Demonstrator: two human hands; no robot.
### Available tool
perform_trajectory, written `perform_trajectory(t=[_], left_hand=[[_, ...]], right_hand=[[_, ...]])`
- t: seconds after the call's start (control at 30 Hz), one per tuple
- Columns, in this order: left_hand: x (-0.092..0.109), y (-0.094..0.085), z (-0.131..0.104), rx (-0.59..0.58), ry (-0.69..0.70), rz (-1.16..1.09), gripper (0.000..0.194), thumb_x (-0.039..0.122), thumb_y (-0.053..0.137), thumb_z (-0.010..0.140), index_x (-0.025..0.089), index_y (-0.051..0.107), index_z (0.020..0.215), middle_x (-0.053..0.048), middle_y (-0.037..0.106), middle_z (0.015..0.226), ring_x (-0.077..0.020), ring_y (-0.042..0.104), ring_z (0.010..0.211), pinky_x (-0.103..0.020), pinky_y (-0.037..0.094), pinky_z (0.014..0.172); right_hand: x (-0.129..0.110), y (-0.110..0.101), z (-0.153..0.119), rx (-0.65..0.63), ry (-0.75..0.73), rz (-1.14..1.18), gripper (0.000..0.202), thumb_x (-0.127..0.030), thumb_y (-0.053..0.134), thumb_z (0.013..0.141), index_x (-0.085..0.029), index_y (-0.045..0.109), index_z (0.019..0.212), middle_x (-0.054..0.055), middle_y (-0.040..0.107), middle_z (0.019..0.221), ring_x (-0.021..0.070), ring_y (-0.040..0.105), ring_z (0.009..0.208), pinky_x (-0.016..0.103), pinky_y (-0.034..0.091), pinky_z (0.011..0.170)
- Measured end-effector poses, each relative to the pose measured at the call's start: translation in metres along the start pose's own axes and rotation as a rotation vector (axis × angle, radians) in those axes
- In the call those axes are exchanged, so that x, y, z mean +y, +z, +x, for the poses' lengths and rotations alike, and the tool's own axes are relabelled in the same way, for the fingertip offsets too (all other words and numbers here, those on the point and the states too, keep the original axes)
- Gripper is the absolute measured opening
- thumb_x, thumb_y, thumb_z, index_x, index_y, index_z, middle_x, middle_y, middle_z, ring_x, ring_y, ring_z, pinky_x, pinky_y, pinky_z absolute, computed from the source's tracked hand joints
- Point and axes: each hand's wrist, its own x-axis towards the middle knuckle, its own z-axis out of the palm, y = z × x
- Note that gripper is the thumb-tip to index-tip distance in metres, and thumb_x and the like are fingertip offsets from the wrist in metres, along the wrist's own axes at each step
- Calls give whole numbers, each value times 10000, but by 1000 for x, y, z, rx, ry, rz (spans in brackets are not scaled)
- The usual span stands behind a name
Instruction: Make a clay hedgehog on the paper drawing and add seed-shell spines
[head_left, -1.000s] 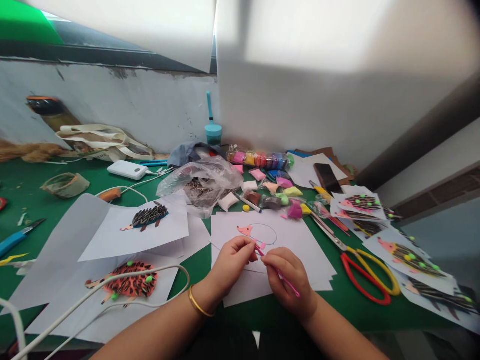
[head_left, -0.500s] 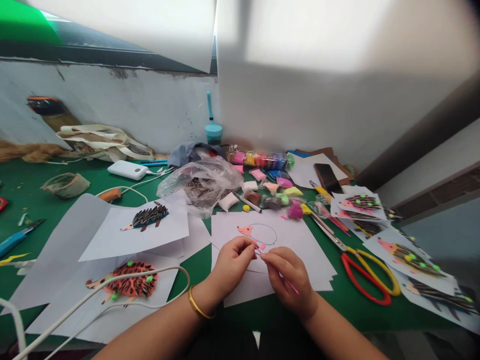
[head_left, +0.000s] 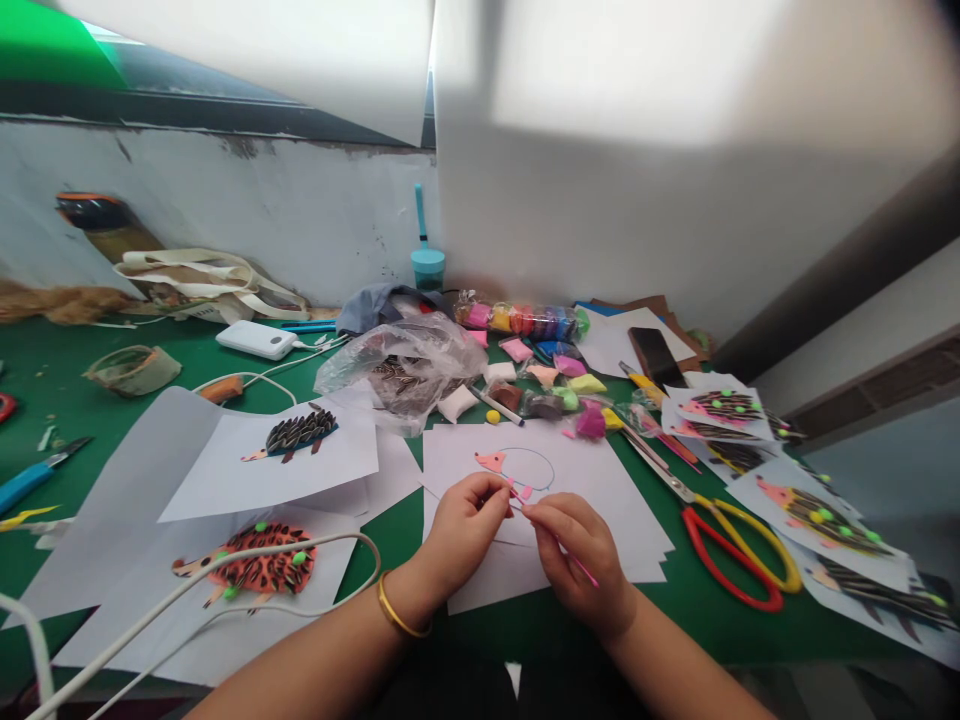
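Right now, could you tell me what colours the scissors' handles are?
Red and yellow handles, clearest in the head view.

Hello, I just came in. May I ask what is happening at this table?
A person is working with both hands over white paper. The right hand holds a thin pink tool, its tip at the fingers of the left hand. Just beyond them, a hedgehog outline has a pink face and small pink pieces below, but no seeds on its body. Seed-covered hedgehogs lie on both sides.
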Motion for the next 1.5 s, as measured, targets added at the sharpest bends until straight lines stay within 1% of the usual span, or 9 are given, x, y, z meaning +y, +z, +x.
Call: perform_trajectory(t=[0.2,0.4,0.8,0.87,0.97,1.07,1.17,1.33,1.5], left_hand=[[-3,1,-1,24,7,31,165,317,566,848,175,643,817,-25,650,777,-172,596,756,-287,465,725],[-8,1,-2,42,58,131,161,309,563,875,189,670,868,-28,688,849,-175,612,793,-282,468,732],[-8,-1,-1,48,79,254,160,289,547,894,207,684,879,-30,713,858,-190,630,797,-297,467,732],[-8,-2,-2,58,119,331,154,272,540,898,212,681,892,-37,714,892,-197,631,827,-309,468,751],[-8,-4,-5,56,275,522,151,232,529,900,216,678,918,-57,709,928,-220,627,888,-351,455,815],[-8,-4,-9,-19,439,709,175,195,504,911,216,671,957,-73,708,932,-238,626,913,-392,427,844],[-10,-3,-12,-99,525,853,197,159,488,915,222,665,976,-75,720,968,-249,628,959,-414,400,860],[-15,-1,-14,-132,561,977,168,141,508,909,210,658,937,-82,730,1019,-272,615,1034,-444,367,893],[-20,0,-13,-158,556,1005,153,127,514,907,196,650,906,-89,729,1005,-264,628,1018,-429,376,881]], right_hand=[[0,0,1,-1,-6,-23,428,-41,533,882,-239,597,1255,89,676,1017,221,639,913,400,547,762],[0,1,2,0,-14,-59,431,-48,533,883,-244,605,1260,89,683,1022,224,648,917,399,550,766],[3,-1,0,40,7,-95,424,-43,544,882,-241,616,1250,92,678,1020,224,646,917,402,552,771],[5,-5,-2,49,35,-97,393,-63,543,891,-238,629,1233,96,676,1019,228,650,921,408,558,780],[7,-13,-6,56,76,-115,348,-95,536,905,-230,644,1207,105,676,1015,235,658,919,413,566,780],[8,-20,-13,8,89,-163,330,-103,529,913,-228,647,1194,100,681,997,231,660,902,406,568,768],[9,-20,-18,-75,56,-237,326,-99,524,919,-226,634,1198,86,687,975,220,652,877,394,557,752],[13,-11,-19,-196,13,-328,293,-110,504,939,-198,614,1196,85,685,983,215,634,864,383,522,735],[13,-7,-16,-228,0,-391,262,-112,498,944,-179,621,1165,88,684,964,219,630,854,371,496,719]])
